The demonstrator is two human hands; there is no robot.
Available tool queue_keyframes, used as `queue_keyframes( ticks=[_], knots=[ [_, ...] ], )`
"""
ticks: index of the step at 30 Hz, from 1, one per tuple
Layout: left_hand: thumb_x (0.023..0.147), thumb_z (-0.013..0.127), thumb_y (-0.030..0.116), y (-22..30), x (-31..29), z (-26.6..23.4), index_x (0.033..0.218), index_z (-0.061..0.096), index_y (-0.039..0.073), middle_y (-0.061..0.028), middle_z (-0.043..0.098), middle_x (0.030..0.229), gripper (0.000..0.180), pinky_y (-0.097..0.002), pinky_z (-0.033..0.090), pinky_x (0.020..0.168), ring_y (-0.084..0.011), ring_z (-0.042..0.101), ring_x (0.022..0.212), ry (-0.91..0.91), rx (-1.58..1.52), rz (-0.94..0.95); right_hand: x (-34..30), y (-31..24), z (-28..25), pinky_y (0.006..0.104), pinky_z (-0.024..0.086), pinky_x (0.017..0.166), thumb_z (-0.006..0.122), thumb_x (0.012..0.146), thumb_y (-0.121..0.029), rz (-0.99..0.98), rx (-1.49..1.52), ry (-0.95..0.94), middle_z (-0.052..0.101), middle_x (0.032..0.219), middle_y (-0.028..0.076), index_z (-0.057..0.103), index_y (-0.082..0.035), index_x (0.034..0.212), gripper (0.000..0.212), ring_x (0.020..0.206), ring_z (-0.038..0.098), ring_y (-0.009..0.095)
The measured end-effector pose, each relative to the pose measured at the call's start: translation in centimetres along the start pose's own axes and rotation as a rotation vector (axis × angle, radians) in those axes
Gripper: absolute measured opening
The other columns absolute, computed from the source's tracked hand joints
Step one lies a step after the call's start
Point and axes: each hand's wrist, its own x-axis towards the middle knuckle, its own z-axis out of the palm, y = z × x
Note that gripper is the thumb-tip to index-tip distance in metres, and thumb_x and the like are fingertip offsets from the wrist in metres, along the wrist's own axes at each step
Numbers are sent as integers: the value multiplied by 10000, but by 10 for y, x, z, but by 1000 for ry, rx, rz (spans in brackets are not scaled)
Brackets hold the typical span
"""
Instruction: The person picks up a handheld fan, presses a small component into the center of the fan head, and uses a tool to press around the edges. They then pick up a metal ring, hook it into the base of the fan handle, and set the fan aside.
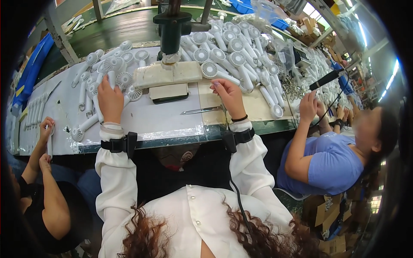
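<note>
At the left pile, my left hand (pixel 110 102) has its fingers closed round the handle of a white handheld fan (pixel 112 79), its round grilled head pointing away from me. Other white fans (pixel 124 80) lie close about this hand. My right hand (pixel 231 98) is raised over the table, right of the middle, with thumb and fingertips drawn together. Whatever is between them is too small to make out. Just beyond it starts a big heap of white handheld fans (pixel 237 59). A slim metal blade-like tool (pixel 200 110) lies on the table left of my right wrist.
A dark green press (pixel 172 32) stands over a cream padded block (pixel 167 74) at the centre. One co-worker (pixel 49 193) handles a fan at the left; another (pixel 327 155) sits at the right near a black-handled tool (pixel 327 79) on a cord. Metal rings (pixel 292 90) lie near the heap.
</note>
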Motion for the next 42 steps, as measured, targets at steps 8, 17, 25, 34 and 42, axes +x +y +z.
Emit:
queue_keyframes(
  ticks=[8, 17, 25, 34, 42],
  knots=[
    [856, 610, 141, -11, -4, 7, 1314, 468, -7, -224, 530, 1272, 502, -445, 365, 1031, -385, 490, 1198, -16, 95, 19, -2, 1, -7, 217, 480, 750, 563, 967, -141, 27, -49, 12, 668, 918, 32, 649, 14, 1090, 215, 823, 595, 80],
    [848, 625, 184, -23, -10, 18, 1289, 489, 6, -225, 499, 1334, 495, -477, 267, 1108, -394, 395, 1291, 68, 95, 120, -8, -4, -3, 214, 469, 696, 606, 931, -133, 47, -223, 2, 681, 873, 27, 668, -7, 1056, 188, 778, 597, 65],
    [835, 638, 167, -1, -15, -1, 1228, 529, 23, -141, 557, 1283, 433, -459, 296, 1088, -351, 428, 1277, 222, 18, 231, -33, -13, -36, 282, 490, 745, 667, 867, -105, -201, -643, 247, 683, 940, 74, 666, -17, 1056, 208, 815, 632, 162],
    [858, 620, 135, 43, -35, -19, 1207, 550, 44, -104, 568, 1271, 367, -446, 298, 1085, -308, 409, 1302, 210, -209, 247, -89, 24, -150, 486, 410, 943, 723, 759, -327, -28, -1718, 913, 594, 1165, 162, 602, -88, 1149, 473, 1101, 534, 367],
    [858, 591, 75, 63, -48, -19, 1189, 553, 40, -108, 610, 1168, 336, -413, 369, 1025, -317, 502, 1199, 73, -405, 329, -101, -35, -118, 429, 488, 747, 656, 812, -346, 217, -1303, 665, 667, 896, 158, 671, -77, 1035, 349, 817, 630, 350]
  ],
)
